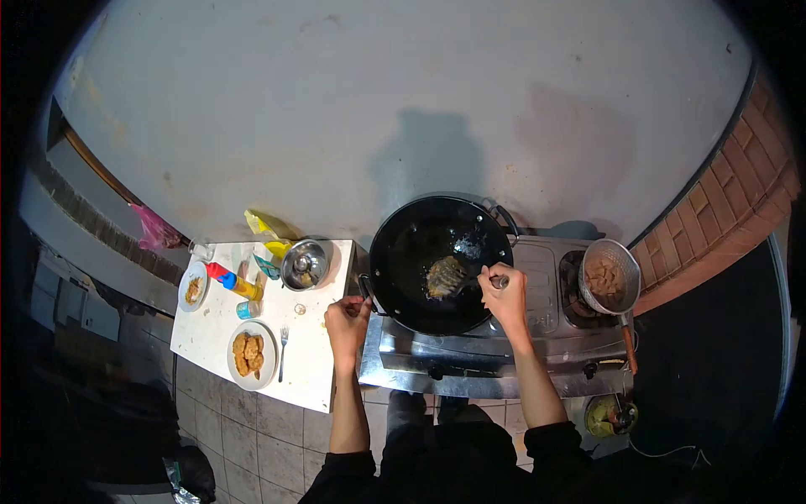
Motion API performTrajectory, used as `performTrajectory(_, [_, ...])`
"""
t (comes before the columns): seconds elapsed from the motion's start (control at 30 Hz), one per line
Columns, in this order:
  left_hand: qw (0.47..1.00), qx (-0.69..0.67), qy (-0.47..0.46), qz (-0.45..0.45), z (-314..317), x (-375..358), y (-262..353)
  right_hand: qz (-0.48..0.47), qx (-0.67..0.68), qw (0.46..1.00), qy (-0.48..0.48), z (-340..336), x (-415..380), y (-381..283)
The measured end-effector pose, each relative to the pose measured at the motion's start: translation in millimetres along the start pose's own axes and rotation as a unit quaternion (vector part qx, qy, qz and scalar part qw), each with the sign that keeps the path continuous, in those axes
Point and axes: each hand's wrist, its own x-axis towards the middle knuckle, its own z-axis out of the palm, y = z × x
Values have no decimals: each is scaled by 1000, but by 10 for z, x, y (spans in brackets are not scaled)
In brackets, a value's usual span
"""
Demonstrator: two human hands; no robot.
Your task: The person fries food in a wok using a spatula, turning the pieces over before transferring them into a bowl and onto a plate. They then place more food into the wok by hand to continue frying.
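Note:
A large black wok (411, 312) sits on the stove in front of me. My left hand (346, 329) is closed at its left side, fingers pinching the lower end of the wok's loop handle (364, 286). Over the right rim, my right hand (505, 301) is wrapped round the handle of a metal spatula (464, 282); its blade is low in the wok. Touching the blade is a browned, flat piece of food (442, 275), whose kind I cannot make out. Shiny liquid glints on the wok's inner surface.
To the right, a metal pot (634, 277) with pale food stands on the other burner (576, 311). The white table (309, 370) at left holds a plate of fried pieces (267, 375), a fork (283, 353), a steel bowl (305, 265), bottles (243, 287) and another plate (186, 301).

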Motion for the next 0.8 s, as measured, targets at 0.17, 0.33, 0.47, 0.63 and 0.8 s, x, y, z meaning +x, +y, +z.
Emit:
performTrajectory(0.17, [1000, 16, -2, 1, -11, 11, 12, 1, 43, 999, 15, -150, 80, -415])
performTrajectory(0.33, [1000, 20, 12, 18, -39, -14, 66, -108, -104, 989, 10, -332, 269, -588])
performTrajectory(0.47, [1000, 13, 13, 23, -46, 15, 65, -135, -168, 975, -56, -306, 340, -655])
performTrajectory(0.63, [999, 13, 6, 32, -38, 47, 20, -120, -194, 965, -127, -155, 354, -700])
performTrajectory(0.8, [1000, 12, -9, 24, -60, 44, 22, -92, -184, 976, -72, -80, 376, -626])
